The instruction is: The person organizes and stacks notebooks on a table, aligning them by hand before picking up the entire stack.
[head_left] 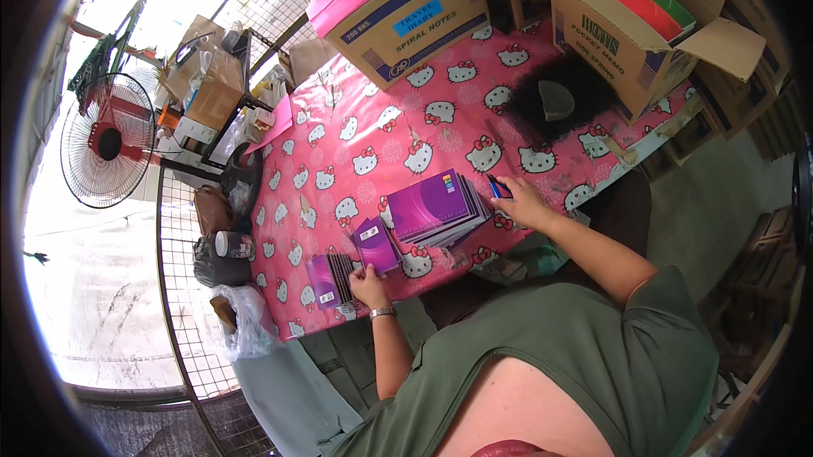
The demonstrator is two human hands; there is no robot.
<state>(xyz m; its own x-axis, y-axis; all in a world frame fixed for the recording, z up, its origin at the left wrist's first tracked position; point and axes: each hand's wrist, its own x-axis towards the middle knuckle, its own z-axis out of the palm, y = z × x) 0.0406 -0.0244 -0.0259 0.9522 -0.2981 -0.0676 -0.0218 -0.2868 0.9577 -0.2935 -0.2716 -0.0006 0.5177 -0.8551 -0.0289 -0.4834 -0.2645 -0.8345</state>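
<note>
At the table's near edge, my left hand (pixel 370 289) pinches the near edge of a small purple notebook (pixel 373 241). Just left of it is a row of purple spiral notebooks (pixel 326 277) with dark coils, lying overlapped. My right hand (pixel 523 205) is closed around a small hand tool with blue handles (pixel 499 188), perhaps pliers; its tip is too small to make out. Between my hands lies a thick stack of purple-covered booklets (pixel 430 205), its page edges slightly uneven. My right fingers are close to this stack's right side.
A pink patterned cloth (pixel 364 139) covers the table. Cartons stand along the back: a closed one (pixel 406 21) and an open one (pixel 610 59) holding colourful notebooks. A black pile of wire coils (pixel 584 105) lies at right. A fan (pixel 108 142) and plastic bag (pixel 246 321) are at left.
</note>
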